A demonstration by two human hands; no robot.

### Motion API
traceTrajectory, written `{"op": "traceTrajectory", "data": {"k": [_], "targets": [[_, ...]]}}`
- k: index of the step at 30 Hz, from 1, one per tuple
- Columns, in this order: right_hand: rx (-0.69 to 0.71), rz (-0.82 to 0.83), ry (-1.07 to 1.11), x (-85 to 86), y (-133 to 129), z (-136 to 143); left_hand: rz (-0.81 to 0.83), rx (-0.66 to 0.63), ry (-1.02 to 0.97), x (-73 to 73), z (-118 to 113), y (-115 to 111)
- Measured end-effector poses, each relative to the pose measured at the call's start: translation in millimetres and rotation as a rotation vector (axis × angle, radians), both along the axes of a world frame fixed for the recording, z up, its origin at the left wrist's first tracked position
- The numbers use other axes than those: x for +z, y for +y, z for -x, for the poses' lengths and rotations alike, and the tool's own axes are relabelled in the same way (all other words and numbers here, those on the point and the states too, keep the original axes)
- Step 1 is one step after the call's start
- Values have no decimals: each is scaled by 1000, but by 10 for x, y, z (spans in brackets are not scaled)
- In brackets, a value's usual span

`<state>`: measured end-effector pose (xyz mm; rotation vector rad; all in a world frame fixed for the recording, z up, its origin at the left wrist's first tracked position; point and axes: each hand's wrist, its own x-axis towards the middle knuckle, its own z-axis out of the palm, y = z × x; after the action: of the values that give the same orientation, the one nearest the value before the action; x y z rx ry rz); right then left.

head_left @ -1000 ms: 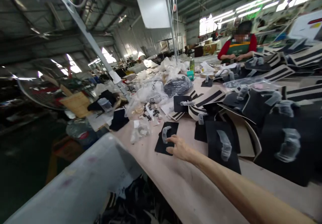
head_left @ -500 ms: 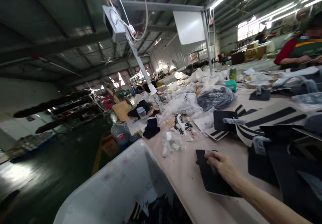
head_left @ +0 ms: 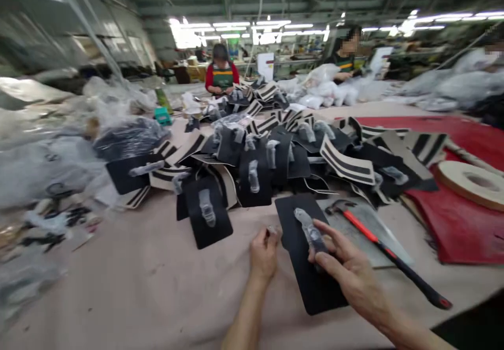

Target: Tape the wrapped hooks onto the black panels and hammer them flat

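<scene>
My right hand (head_left: 350,274) grips a plastic-wrapped strap piece (head_left: 311,229) fixed on a black flat panel (head_left: 315,282). The panel is tilted above the table in front of me. Just left of it, my left hand (head_left: 263,255) is closed, with a small clear scrap (head_left: 271,230) showing at its fingertips; what that is I cannot make out. A hammer (head_left: 378,242) with a red and black handle lies to the right, its head on a grey slab (head_left: 394,250). Another black panel (head_left: 207,213) with a wrapped strap lies beyond my left hand.
A heap of black panels and striped beige-black pieces (head_left: 348,163) spreads across the table (head_left: 129,271). To the right are a tape roll (head_left: 472,182) and red sheet material (head_left: 452,224). Plastic bags (head_left: 51,166) crowd the left. A co-worker (head_left: 222,74) sits opposite.
My view has swung right, from the grey bin and aisle to the heap. Earlier one hand was on a black panel beside the bin; now both hands show, the right holding a panel's strap.
</scene>
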<state>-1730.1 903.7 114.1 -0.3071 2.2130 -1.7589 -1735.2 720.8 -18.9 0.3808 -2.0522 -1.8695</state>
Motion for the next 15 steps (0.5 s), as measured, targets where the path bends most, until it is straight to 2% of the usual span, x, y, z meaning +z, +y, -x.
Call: {"op": "traceTrajectory", "data": {"k": [3, 6, 9, 12, 15], "targets": [[-42, -12, -150, -454, 366, -169, -17, -7, -65, -93, 17, 40], [-47, 24, -175, -685, 446, -235, -68, 20, -89, -135, 6, -53], [-89, -87, -91, -716, 424, -222, -152, 44, -91, -74, 30, -79], [-49, -194, -25, -684, 412, -198, -222, 59, -38, 98, 135, 7], [-8, -243, -44, -659, 421, -193, -229, -35, 17, 297, 320, 198]]}}
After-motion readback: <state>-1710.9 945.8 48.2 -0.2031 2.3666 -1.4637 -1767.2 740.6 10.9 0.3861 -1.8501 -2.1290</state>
